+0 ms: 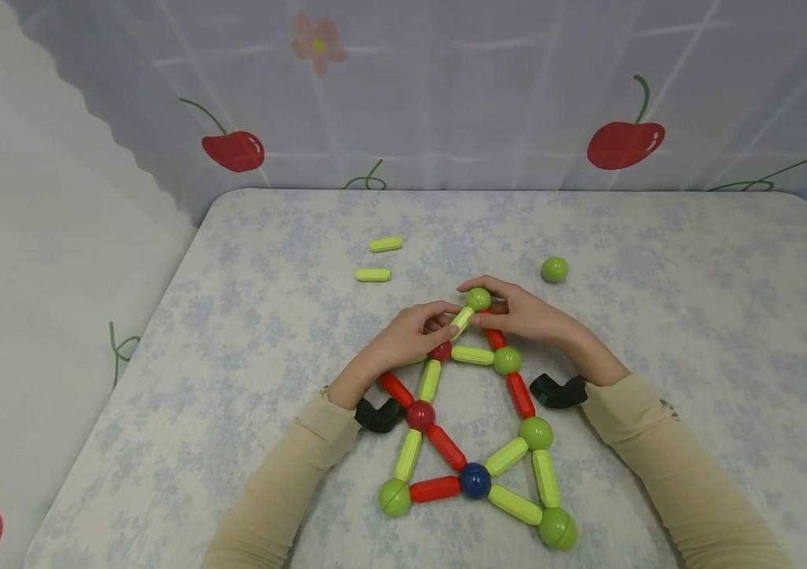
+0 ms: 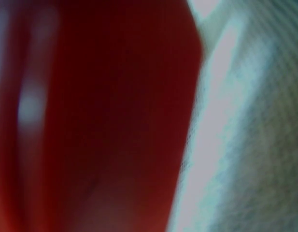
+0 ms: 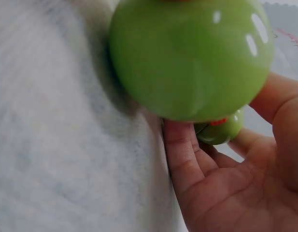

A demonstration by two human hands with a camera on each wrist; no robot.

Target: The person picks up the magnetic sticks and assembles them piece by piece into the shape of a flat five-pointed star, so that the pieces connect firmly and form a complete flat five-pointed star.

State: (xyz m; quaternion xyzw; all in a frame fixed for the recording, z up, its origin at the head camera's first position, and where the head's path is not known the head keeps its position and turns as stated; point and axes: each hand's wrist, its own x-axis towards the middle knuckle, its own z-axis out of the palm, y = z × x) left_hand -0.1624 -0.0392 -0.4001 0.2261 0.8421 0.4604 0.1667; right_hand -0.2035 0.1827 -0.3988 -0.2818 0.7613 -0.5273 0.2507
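A flat framework of magnetic balls and rods lies on the table. At its far tip, a green ball (image 1: pixel 478 299) is in my right hand (image 1: pixel 527 312), fingers and thumb curled round it. My left hand (image 1: pixel 410 336) pinches the yellow-green rod (image 1: pixel 462 320) that slants from this ball toward a dark red ball (image 1: pixel 440 351), partly covered by my fingers. A red rod (image 1: pixel 494 338) runs from the tip to another green ball (image 1: pixel 507 360). The right wrist view shows a large green ball (image 3: pixel 192 63) before my palm; a blurred red surface (image 2: pixel 120 116) fills the left wrist view.
Two loose yellow-green rods, one farther (image 1: pixel 385 244) and one nearer (image 1: pixel 373 275), lie left of the tip. A loose green ball (image 1: pixel 555 269) sits to the right. Nearer me, the framework includes a blue ball (image 1: pixel 475 480). A curtain (image 1: pixel 431 95) hangs behind the table.
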